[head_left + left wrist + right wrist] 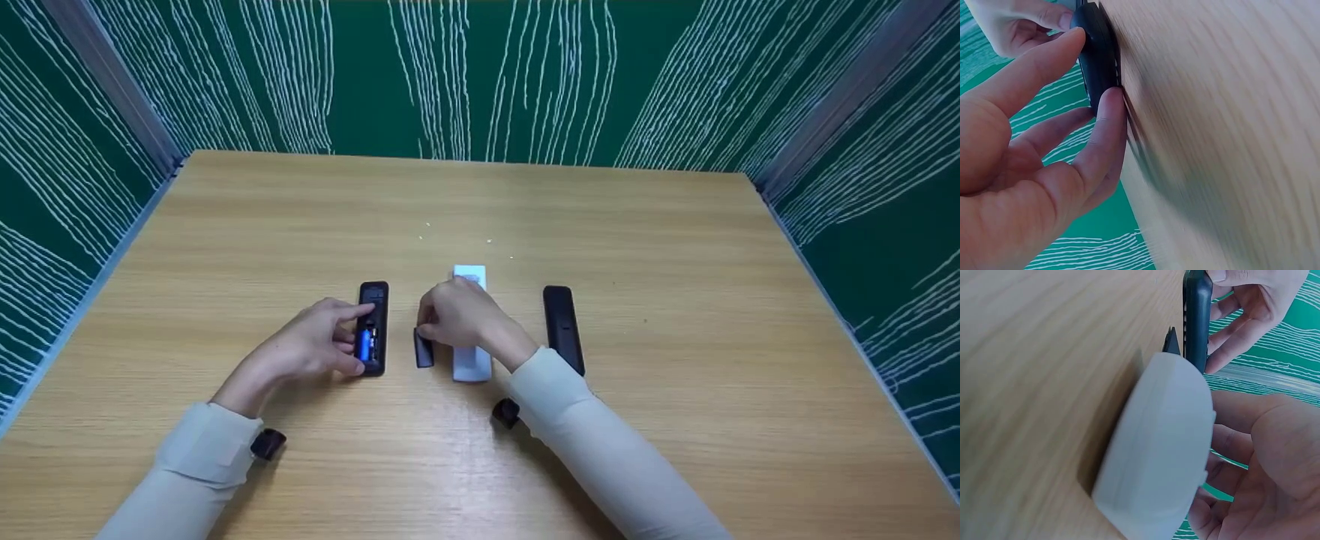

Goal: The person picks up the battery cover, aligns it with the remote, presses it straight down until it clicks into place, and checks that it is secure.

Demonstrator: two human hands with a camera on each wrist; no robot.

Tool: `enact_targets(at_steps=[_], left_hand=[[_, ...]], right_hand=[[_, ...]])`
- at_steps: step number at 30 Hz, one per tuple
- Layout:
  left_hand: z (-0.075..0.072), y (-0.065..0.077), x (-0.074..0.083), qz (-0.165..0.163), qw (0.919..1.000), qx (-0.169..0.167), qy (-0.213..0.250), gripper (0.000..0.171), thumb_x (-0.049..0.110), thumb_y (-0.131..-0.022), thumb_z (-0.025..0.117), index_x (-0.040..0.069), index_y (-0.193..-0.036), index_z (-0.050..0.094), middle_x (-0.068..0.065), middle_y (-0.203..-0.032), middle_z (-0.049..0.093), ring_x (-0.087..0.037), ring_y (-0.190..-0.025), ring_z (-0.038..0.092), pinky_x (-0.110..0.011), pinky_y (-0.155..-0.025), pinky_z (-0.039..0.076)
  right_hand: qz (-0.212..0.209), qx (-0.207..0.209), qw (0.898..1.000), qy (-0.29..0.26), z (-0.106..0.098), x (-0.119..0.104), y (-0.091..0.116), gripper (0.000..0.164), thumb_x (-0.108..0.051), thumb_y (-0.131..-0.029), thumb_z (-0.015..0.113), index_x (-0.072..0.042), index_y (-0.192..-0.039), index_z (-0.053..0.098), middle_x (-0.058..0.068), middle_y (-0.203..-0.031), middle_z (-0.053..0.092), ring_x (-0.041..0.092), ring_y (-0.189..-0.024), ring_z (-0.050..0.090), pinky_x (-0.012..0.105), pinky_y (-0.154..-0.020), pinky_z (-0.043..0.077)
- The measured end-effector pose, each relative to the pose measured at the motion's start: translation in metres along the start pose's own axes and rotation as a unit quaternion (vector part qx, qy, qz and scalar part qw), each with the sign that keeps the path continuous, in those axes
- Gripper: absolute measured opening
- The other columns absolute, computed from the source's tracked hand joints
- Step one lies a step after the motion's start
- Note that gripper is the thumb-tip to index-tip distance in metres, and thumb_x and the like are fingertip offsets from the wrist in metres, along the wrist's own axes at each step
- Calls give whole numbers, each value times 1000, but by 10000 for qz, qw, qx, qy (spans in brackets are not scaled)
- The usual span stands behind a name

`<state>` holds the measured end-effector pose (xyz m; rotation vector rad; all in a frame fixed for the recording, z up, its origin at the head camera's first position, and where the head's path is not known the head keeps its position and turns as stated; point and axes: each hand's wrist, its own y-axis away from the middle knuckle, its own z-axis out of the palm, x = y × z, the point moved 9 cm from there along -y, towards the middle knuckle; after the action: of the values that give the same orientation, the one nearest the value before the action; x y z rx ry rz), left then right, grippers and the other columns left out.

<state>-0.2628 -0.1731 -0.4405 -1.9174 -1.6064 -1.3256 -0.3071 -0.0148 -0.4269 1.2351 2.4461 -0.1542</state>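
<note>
In the head view, my left hand (315, 341) holds a black remote control (379, 296) by its left side, thumb at the near end and index finger across its back. The remote lies back up with its battery compartment uncovered, and a blue battery (365, 345) shows inside. My right hand (465, 311) reaches over a white remote control (472, 365) and pinches the far end of a small black battery cover (424, 354). From the right wrist, the white remote (1154, 444) fills the foreground and mostly hides the cover (1171, 343).
Right of the white remote lies another black remote control (564, 326), partly behind the right sleeve. Tiny white specks dot the wooden table (645, 240) toward the back. Green panels (360, 75) with white lines surround the table's far and side edges.
</note>
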Motion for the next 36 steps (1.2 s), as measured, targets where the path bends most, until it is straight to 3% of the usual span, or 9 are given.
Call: enact_targets(at_steps=[13,20,36], left_hand=[[0,0,0,-21,10000,-9,-61,99,-14,-75,85,2,-161,41,-28,-151,41,-43,-127,60,-43,-108,55],[0,1,1,10,9999,8,-128,98,-14,-76,84,2,-161,40,-28,-149,42,-41,-125,61,-43,-106,56],[-1,0,2,-4,9997,5,-230,99,-12,-74,86,2,-161,40,-28,-145,44,-42,-126,61,-44,-108,55]], right_hand=[[167,-105,9994,-298,2,1,0,9,-17,-99,76,-11,-97,83,1,-95,78,14,-80,64,29,-74,55],[262,-30,9965,-797,-1,3,1,7,-14,-98,77,-11,-92,80,1,-88,74,12,-72,61,25,-64,48],[210,122,9846,-1733,-8,1,-1,7,-13,-99,77,-11,-92,77,-2,-82,74,10,-68,65,23,-59,50]])
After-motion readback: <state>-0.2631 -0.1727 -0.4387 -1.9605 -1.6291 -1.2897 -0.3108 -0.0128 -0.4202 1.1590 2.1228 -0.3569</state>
